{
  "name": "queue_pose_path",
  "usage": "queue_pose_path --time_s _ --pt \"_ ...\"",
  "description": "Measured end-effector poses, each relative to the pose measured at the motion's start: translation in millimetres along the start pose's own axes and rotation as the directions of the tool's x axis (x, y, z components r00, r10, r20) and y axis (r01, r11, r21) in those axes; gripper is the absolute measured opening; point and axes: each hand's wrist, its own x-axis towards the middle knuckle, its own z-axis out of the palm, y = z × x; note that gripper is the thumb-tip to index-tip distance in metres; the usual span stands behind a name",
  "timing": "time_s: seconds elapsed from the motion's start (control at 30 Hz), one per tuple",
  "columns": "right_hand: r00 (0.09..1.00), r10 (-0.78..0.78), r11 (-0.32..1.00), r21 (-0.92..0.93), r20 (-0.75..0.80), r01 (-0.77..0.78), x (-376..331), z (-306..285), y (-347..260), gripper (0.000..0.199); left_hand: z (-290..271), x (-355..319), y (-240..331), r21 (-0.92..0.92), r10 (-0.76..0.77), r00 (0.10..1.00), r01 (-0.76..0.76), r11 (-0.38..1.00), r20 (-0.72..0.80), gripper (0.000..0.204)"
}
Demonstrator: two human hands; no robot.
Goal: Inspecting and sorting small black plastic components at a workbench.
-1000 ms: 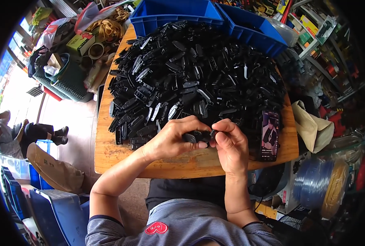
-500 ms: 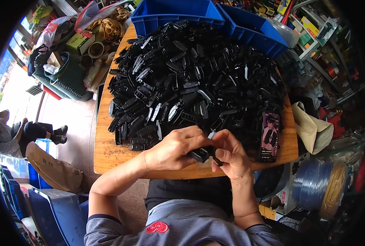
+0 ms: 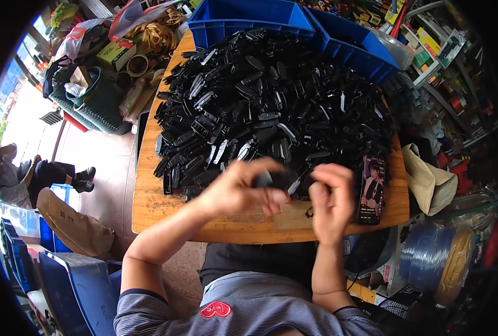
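Note:
A large heap of black plastic parts [image 3: 232, 106], some with shiny silvery faces, covers most of the wooden table [image 3: 148, 210]. My left hand [image 3: 235, 190] is over the heap's near edge, smeared by motion, with thumb and forefinger apart. Between them is a blurred dark patch; whether it is a loose part or the heap behind cannot be told. To its right, my right hand [image 3: 333, 196] is raised with the fingers bent, also blurred. A small dark bit [image 3: 309, 213] shows beside its palm; I cannot tell whether the hand holds it.
Two blue plastic bins [image 3: 249, 25] stand at the table's far edge. A phone-shaped item with a picture on it [image 3: 371, 190] lies at the right edge. Spools of clear and yellow tubing [image 3: 428, 263] are at lower right. A person [image 3: 22, 176] sits at far left.
My hands have moved apart. The black part that was between them no longer shows clearly. The view has shifted slightly, so the table sits a little farther right.

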Motion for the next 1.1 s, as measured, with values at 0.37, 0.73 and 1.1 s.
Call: queue_pose_path --time_s 0.37,0.73,1.1 --pt "0.981 0.187 0.969 -0.174 0.047 -0.176 14.2 -33.2 40.3 0.018 -48.6 9.0 8.1 0.594 0.44 0.852 -0.205 0.778 -0.283 0.02" --pt "0.888 0.448 0.842 0.386 -0.108 -0.377 17.1 -37.3 44.2 0.017 -16.8 25.2 -28.5 0.944 0.504 0.862 -0.124 0.306 -0.05 0.034" --pt "0.955 0.296 0.952 0.074 0.024 -0.297 13.9 -20.9 41.6 0.018 -5.9 28.1 -29.4 0.9 0.488 0.85 -0.039 0.434 -0.199 0.025"
